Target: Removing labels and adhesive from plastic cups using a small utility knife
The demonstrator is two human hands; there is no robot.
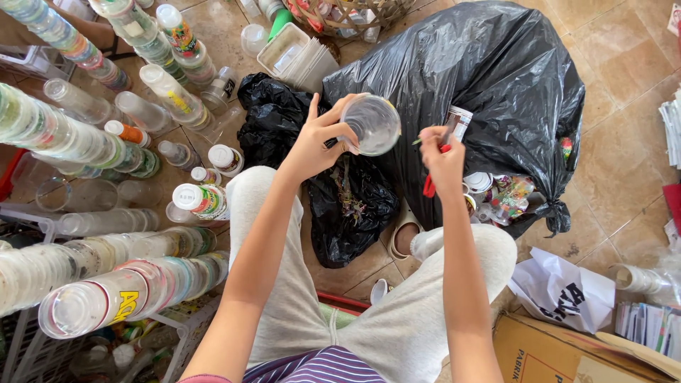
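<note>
My left hand [314,145] grips a clear plastic cup [373,125], its open mouth tilted toward me. My right hand [443,156] is closed on a small tool with a red handle [430,186] and holds something thin near the cup's rim. Both hands hover above my knees in light grey trousers. A small open black bag [352,213] with scraps inside lies on the floor below the cup. A large black plastic bag [482,78] sits behind my hands, with cups and wrappers spilling at its lower right.
Long stacks of nested clear cups [120,291] lie on wire racks to the left, with plastic bottles [201,201] on the tile floor. A wicker basket [347,15] stands at the top. A cardboard box [567,354] and white bag [564,287] sit at bottom right.
</note>
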